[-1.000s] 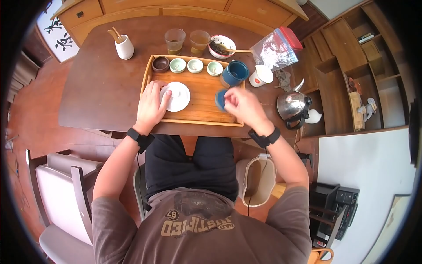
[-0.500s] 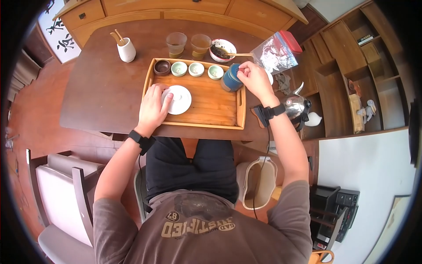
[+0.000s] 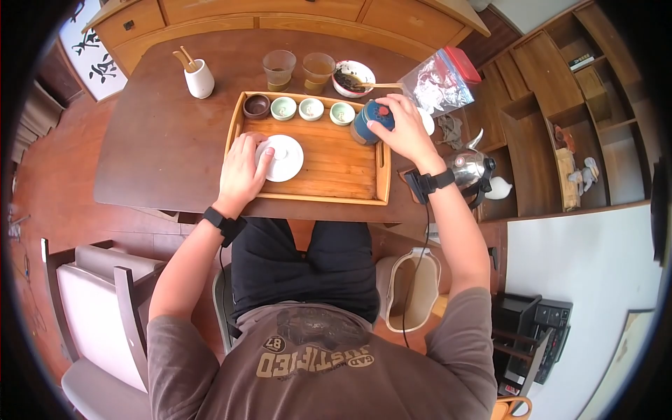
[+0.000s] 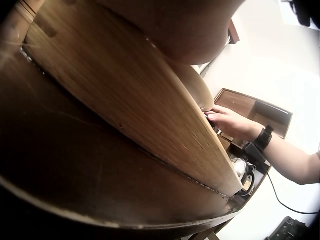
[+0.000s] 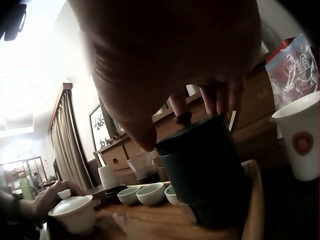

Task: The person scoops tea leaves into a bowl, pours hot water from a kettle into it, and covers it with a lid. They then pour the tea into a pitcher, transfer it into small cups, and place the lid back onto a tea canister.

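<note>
My right hand (image 3: 407, 133) holds the top of a blue lidded canister (image 3: 365, 131), thumb and fingers spread over opposite sides of its lid. A small red knob (image 3: 383, 111) shows between them. The canister (image 5: 202, 170) stands upright at the right end of the wooden tray (image 3: 329, 189). Beside a white lidded gaiwan (image 3: 285, 168) lies my left hand (image 3: 241, 171), fingers relaxed along the tray's left side and thumb by the gaiwan's rim. In the right wrist view the lid sits on the gaiwan (image 5: 75, 215).
Three pale green cups (image 3: 311, 108) and a dark brown cup (image 3: 257, 106) line the tray's back. Beyond stand two plastic cups (image 3: 278, 73), a bowl of dark leaves (image 3: 350, 73) and a plastic bag (image 3: 441, 87). A steel kettle (image 3: 467, 171) stands at the right.
My right hand has carried the blue lid from the tray up onto the canister, then changed from a pinch on top to spread fingers over the lid. The left hand stays by the gaiwan.
</note>
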`<state>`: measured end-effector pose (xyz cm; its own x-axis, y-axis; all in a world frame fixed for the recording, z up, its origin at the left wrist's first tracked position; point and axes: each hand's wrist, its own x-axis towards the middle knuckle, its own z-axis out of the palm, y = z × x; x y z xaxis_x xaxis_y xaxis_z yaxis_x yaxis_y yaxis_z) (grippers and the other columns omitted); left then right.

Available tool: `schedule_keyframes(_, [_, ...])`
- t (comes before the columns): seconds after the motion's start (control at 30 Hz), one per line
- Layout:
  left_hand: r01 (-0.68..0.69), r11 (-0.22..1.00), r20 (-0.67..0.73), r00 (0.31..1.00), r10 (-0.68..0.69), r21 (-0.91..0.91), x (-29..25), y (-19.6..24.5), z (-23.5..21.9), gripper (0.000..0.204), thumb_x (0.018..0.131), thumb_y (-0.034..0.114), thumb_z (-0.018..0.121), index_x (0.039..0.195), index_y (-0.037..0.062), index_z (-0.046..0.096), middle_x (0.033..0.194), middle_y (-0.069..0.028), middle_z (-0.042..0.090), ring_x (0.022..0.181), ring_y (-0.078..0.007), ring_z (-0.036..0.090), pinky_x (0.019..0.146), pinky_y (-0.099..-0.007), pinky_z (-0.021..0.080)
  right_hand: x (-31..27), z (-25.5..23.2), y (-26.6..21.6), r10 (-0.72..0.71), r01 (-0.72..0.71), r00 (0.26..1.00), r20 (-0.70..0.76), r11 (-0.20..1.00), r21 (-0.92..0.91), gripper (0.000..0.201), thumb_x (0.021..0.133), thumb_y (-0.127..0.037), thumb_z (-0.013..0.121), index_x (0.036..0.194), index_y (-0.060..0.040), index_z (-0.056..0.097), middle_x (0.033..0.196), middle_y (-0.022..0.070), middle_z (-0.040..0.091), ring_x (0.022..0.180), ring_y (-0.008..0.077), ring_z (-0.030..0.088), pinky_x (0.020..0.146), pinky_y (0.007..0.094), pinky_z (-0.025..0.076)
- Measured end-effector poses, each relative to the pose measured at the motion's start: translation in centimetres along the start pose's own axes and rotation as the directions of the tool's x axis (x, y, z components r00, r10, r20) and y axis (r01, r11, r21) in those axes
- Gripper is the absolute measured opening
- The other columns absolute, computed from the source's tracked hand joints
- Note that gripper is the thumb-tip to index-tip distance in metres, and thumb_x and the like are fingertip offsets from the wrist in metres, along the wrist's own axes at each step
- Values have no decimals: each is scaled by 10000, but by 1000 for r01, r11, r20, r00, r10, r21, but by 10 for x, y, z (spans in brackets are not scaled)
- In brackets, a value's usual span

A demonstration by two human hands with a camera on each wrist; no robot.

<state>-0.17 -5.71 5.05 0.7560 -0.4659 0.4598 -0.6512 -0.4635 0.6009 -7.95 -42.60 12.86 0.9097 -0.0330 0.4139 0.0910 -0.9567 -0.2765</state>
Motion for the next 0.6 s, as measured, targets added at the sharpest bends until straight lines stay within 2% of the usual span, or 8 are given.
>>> schedule_keyframes(0.07, [-1,1000,4,1000,1,1,-1,0,0,305,1084,295,624,1166,2,628,1129,-181,660,1083,-393,641,980,-476,500,-2,0,4,-6,-2,991,130,998,61,589,899,-297,842,1401,-65,641,1397,164,616,1197,324,679,1052,425,554])
schedule_keyframes(0.1, [0,1000,4,1000,0,-3,0,1,0,306,1084,297,622,1169,3,628,1135,-180,661,1087,-393,641,982,-475,500,-3,0,4,-3,-5,992,130,998,61,589,899,-297,842,1401,-65,641,1397,164,616,1197,324,679,1052,425,554])
schedule_keyframes(0.17, [-1,1000,4,1000,1,-7,0,1,0,308,1084,298,621,1172,3,628,1140,-179,661,1091,-392,641,985,-474,499,-2,-4,5,62,-109,968,242,977,185,704,896,-304,869,1487,-48,585,1448,165,601,1291,316,642,1102,416,532])
schedule_keyframes(0.37, [-6,1000,5,1000,6,5,0,2,0,300,1087,293,617,1181,8,628,1147,-176,660,1097,-391,640,988,-472,497,3,-7,7,107,-156,952,287,976,154,804,862,-315,901,1535,-60,544,1444,177,603,1304,317,637,1108,419,531])
schedule_keyframes(0.5, [11,1000,16,1000,-11,4,0,3,-1,296,1089,290,615,1184,11,629,1141,-176,658,1098,-391,641,989,-472,497,6,-4,7,109,-152,961,255,976,156,857,844,-319,908,1568,-79,516,1446,193,603,1310,317,637,1108,425,531])
schedule_keyframes(0.6, [6,1000,15,1000,-6,7,0,3,-1,294,1088,289,615,1188,13,629,1142,-176,658,1102,-391,640,992,-472,496,11,-3,4,106,-156,959,262,972,178,881,797,-307,908,1558,-81,527,1369,203,647,1251,330,670,1080,430,542])
